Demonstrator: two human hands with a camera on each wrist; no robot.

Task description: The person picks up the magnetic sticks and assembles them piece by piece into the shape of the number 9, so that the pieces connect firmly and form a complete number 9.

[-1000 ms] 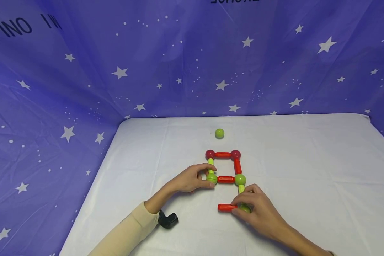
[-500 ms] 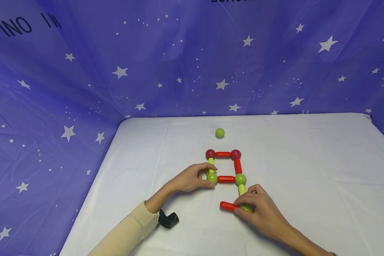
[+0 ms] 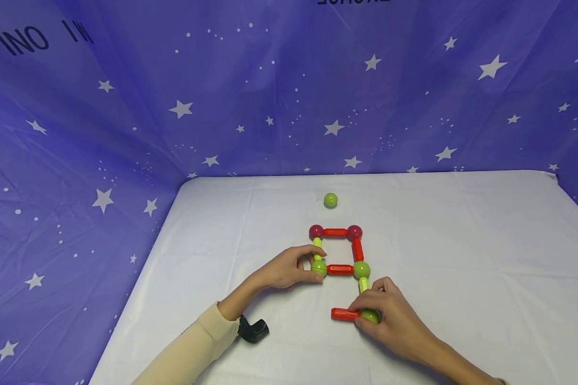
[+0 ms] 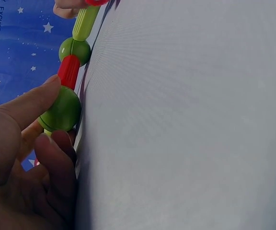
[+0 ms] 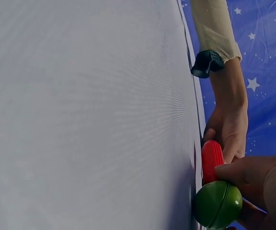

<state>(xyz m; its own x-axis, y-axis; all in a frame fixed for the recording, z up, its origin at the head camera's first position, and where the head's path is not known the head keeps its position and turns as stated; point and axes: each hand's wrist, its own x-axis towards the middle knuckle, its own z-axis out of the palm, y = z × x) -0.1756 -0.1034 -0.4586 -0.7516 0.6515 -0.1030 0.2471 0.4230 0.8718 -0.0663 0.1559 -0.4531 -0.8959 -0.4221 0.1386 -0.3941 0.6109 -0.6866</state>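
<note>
On the white table, red and yellow-green rods join balls into a square with two dark red balls [image 3: 355, 232] at the far corners and green ones at the near corners. My left hand [image 3: 289, 269] holds the near-left green ball [image 3: 319, 268] between thumb and fingers. From the near-right green ball [image 3: 362, 269] a yellow-green rod [image 3: 363, 284] runs toward me. My right hand [image 3: 395, 318] pinches a red rod [image 3: 343, 314] where it meets another green ball [image 3: 371, 316], partly covered by the fingers. The rod's left end is free.
A loose green ball [image 3: 331, 200] lies beyond the square. A black device [image 3: 253, 331] is fixed at the left wrist, by the beige sleeve [image 3: 197, 342]. A purple star-printed cloth [image 3: 289, 96] hangs behind the table [image 3: 462, 240].
The red rod in my right hand tilted half a second ago and is now nearly level again, slightly right of its first place. The left hand has stayed still.
</note>
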